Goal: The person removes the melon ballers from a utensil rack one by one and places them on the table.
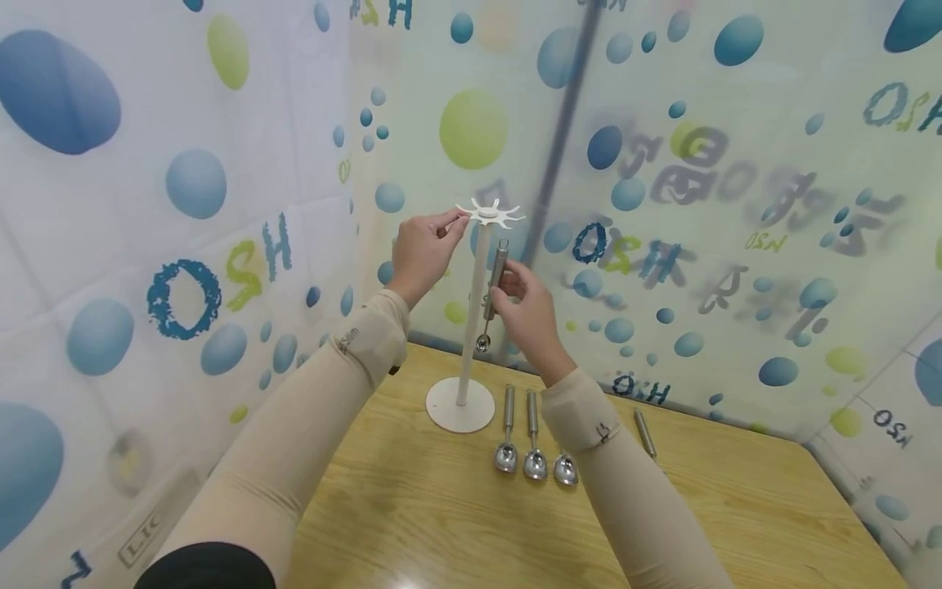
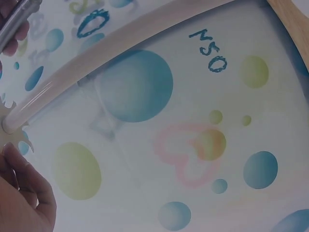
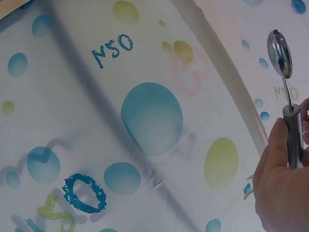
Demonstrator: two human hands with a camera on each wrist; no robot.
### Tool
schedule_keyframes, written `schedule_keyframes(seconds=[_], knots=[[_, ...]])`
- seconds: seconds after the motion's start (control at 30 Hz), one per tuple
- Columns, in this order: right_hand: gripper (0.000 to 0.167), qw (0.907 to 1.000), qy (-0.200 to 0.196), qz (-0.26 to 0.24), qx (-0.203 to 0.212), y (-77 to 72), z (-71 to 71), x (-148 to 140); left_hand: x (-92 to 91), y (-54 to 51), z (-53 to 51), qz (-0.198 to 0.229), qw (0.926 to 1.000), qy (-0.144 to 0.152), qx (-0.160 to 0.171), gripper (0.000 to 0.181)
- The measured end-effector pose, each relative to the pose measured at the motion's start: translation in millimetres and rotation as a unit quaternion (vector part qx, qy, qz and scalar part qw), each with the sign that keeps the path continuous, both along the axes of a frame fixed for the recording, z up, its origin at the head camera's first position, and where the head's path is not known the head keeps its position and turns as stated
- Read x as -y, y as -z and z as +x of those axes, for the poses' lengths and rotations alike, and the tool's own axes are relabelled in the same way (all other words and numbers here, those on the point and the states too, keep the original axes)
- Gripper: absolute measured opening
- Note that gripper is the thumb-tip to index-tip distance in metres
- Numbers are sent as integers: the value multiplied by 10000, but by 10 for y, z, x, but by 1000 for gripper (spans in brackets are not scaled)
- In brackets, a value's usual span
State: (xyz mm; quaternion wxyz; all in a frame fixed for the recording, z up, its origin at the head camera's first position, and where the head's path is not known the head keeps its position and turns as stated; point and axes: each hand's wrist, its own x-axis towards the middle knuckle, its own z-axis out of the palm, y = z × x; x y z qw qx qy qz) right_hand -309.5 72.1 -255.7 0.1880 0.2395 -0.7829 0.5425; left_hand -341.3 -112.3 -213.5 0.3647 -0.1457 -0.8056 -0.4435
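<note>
A white stand (image 1: 469,343) with a round base and a star-shaped ring of hooks (image 1: 489,214) on top rises from the table. My left hand (image 1: 424,255) pinches one hook at the ring's left side; in the left wrist view, fingertips of the left hand (image 2: 26,193) meet the hook ring's edge. Just right of the pole, my right hand (image 1: 528,315) grips a metal spoon (image 1: 496,282) by its thick handle, bowl down, with the hanging loop below the ring. The right wrist view shows the metal spoon's (image 3: 280,54) shiny oval bowl on a thin neck.
Several metal spoons (image 1: 535,462) lie in a row on the wooden table (image 1: 397,491), right of the stand's base. The right forearm partly covers some, and another handle (image 1: 644,433) shows beyond it. Patterned curtains (image 1: 221,196) enclose the table's back and sides.
</note>
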Motion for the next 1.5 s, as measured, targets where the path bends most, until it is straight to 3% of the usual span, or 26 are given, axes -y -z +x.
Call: schedule_keyframes(seconds=[0.33,0.9,1.2,1.5], knots=[[44,9989,387,157,211,164,-16,-275,4,8,-24,13,10000,-10,-14,34],[45,9965,565,158,599,435,-39,-846,26,-19,12,-3,9998,-154,-103,33],[46,9877,1256,245,904,726,-26,-1286,4,9,17,-25,9999,-110,45,33],[46,9813,1751,414,687,810,-10,-1755,-26,5,21,37,9999,-154,-9,33]])
